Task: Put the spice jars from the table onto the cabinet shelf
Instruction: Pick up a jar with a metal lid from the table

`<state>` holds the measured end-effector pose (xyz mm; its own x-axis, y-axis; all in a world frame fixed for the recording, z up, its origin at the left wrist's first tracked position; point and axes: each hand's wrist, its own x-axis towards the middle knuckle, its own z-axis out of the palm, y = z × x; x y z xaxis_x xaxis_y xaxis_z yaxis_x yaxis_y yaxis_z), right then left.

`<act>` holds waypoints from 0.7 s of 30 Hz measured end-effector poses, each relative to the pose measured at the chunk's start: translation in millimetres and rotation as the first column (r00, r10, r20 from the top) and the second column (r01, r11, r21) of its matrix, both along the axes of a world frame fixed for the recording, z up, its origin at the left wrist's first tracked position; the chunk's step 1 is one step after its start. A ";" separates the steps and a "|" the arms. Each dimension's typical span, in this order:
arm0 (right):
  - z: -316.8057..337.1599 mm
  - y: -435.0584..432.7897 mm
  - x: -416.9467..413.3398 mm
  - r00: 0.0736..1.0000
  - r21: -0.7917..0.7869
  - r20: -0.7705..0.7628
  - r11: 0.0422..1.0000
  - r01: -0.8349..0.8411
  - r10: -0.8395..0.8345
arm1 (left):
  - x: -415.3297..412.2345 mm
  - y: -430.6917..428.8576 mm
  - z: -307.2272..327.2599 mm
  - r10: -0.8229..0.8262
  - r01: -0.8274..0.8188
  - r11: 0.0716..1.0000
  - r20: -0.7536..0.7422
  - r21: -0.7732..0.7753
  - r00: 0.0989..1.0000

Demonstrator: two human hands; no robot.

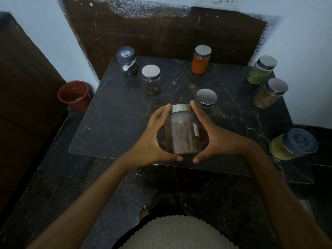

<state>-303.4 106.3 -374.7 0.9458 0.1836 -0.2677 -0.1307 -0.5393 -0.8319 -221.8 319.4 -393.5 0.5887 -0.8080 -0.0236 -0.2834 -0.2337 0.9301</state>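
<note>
Home kitchen corner: spice jars (pixel 201 59), marble-look table (pixel 116 112).

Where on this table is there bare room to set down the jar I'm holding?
The table has its widest bare patch front left, bordered by the dark-seed jar, the left edge and your left hand on the held jar. A smaller one lies mid-table between the orange jar and the short jar. The right edge is crowded: green-herb jar, tan-spice jar, yellow-powder jar.

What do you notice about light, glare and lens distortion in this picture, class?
Head view: dim, bluish light; soft glare on metal lids, as on the orange jar; wide-angle bending leans the edge jars outward, like the green jar; the held jar looks hazy.
</note>
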 end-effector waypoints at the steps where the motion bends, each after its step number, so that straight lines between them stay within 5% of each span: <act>1: 0.0 1.2 -0.6 1.000 0.013 -0.002 1.000 0.021 -0.020 | -0.1 -0.1 1.0 -0.006 0.006 1.000 -0.025 0.000 1.000; 10: -0.2 10.2 2.3 0.992 0.010 0.094 0.996 0.085 -0.086 | 3.0 -9.6 5.7 -0.015 0.011 0.999 0.104 0.040 0.994; 16: 5.1 -2.4 -2.9 0.998 0.131 -0.022 0.989 0.068 -0.066 | 4.0 -1.8 3.9 -0.026 0.026 0.999 -0.001 -0.043 1.000; 21: 0.2 4.6 -2.6 0.994 0.086 0.049 0.991 0.098 -0.102 | 5.7 -3.7 6.6 -0.096 0.086 0.993 0.117 0.082 0.989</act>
